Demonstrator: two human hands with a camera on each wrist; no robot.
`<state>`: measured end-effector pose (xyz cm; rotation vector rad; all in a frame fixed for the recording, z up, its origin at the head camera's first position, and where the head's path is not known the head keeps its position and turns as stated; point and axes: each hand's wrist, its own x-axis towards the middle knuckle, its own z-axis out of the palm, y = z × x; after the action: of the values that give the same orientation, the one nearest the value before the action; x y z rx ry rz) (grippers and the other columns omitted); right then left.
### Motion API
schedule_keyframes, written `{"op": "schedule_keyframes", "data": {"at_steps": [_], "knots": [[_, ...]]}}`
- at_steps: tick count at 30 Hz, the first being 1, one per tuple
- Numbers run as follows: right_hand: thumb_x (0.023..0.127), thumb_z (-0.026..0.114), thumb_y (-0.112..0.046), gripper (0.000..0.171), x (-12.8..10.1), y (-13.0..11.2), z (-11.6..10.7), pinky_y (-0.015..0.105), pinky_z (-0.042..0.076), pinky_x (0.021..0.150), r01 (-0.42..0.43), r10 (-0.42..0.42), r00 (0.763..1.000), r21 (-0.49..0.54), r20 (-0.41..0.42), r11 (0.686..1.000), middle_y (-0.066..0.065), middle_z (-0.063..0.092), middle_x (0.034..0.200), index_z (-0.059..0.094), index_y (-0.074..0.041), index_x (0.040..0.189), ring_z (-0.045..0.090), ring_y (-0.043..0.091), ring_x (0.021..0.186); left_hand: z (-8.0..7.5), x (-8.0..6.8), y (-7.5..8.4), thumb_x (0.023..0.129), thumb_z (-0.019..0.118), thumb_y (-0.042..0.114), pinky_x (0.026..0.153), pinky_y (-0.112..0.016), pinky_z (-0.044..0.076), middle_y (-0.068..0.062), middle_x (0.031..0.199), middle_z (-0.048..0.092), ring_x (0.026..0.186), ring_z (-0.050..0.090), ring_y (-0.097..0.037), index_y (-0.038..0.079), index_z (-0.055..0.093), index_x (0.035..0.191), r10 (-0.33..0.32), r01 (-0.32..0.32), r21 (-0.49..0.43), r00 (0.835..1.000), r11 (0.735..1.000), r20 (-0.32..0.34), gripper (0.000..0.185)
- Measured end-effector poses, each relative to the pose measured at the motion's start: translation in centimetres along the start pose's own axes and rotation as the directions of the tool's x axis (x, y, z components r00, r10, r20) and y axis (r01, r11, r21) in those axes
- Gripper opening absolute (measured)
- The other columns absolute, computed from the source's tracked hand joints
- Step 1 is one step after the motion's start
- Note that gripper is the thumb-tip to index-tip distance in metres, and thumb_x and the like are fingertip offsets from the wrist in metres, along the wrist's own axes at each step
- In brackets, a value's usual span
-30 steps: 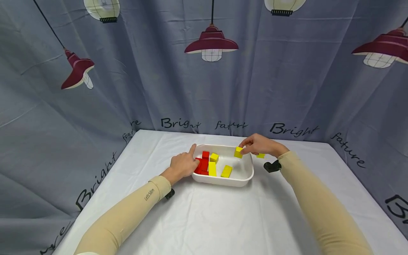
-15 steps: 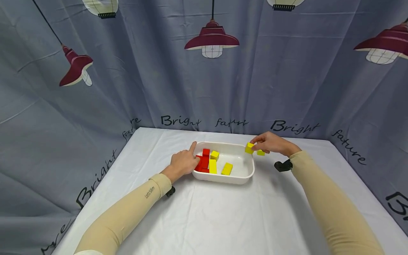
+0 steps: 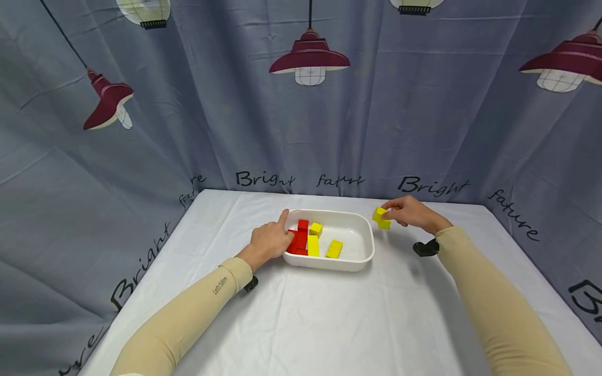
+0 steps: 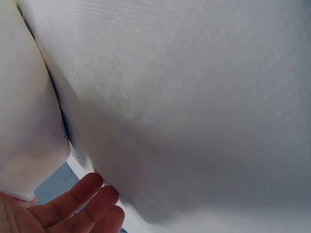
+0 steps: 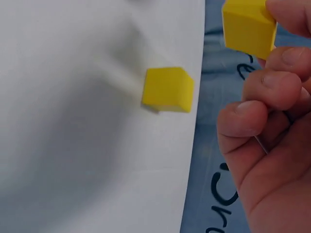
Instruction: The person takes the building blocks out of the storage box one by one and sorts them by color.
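Right hand (image 3: 411, 213) pinches a plain yellow cube (image 3: 379, 213) above another yellow cube (image 3: 384, 224), at the tray's (image 3: 362, 257) 2 o'clock.

yellow cube (image 3: 379, 214) | pinched in right hand (image 3: 411, 214); raised | apparently just above second yellow cube (image 3: 384, 224)

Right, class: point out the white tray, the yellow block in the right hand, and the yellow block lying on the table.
white tray (image 3: 363, 257): head view, near right rim.
held yellow block (image 5: 248, 27): right wrist view, front face.
yellow block on table (image 5: 167, 89): right wrist view, top face.
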<state>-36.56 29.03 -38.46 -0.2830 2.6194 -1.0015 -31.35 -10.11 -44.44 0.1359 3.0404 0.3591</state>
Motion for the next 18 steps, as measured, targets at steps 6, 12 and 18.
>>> {"op": "schedule_keyframes", "data": {"at_steps": [6, 12, 18], "knots": [[0.094, 0.068, -0.037, 0.059, 0.0, 0.9, -0.2, 0.034, 0.039, 0.071, 0.001, 0.000, 0.999, 0.006, -0.053, 1.000, 0.000, 0.044, 0.064, 0.055, 0.000, 0.138, 0.046, 0.019, 0.062, 0.1, -0.1, -0.2, 0.097, 0.043, 0.040, 0.075, -0.042, 0.054, -0.008, 0.101, 0.069, 0.081, 0.061, -0.023, 0.021, 0.017, 0.162, -0.003, 0.003, -0.007, 1.000, 1.000, 0.000, 0.073], [0.096, 0.065, -0.036, 0.059, 0.1, 2.4, -0.3, 0.035, 0.038, 0.070, -0.057, 0.057, 0.991, 0.002, -0.117, 0.998, 0.000, 0.045, 0.066, 0.052, -0.001, 0.141, 0.045, 0.020, 0.061, 0.2, -0.1, -0.3, 0.097, 0.043, 0.040, 0.073, -0.041, 0.054, -0.007, 0.099, 0.069, 0.080, 0.061, -0.023, 0.021, 0.018, 0.162, 0.004, -0.004, -0.014, 1.000, 1.000, -0.008, 0.072], [0.096, 0.064, -0.034, 0.060, -0.1, 4.1, -0.3, 0.033, 0.036, 0.063, -0.096, 0.095, 0.983, 0.004, -0.156, 0.995, 0.001, 0.045, 0.065, 0.051, 0.000, 0.142, 0.041, 0.020, 0.057, 0.1, -0.1, 0.0, 0.097, 0.042, 0.040, 0.074, -0.041, 0.054, -0.008, 0.102, 0.069, 0.081, 0.061, -0.023, 0.021, 0.018, 0.162, 0.011, -0.011, -0.009, 1.000, 1.000, -0.003, 0.072]]}}
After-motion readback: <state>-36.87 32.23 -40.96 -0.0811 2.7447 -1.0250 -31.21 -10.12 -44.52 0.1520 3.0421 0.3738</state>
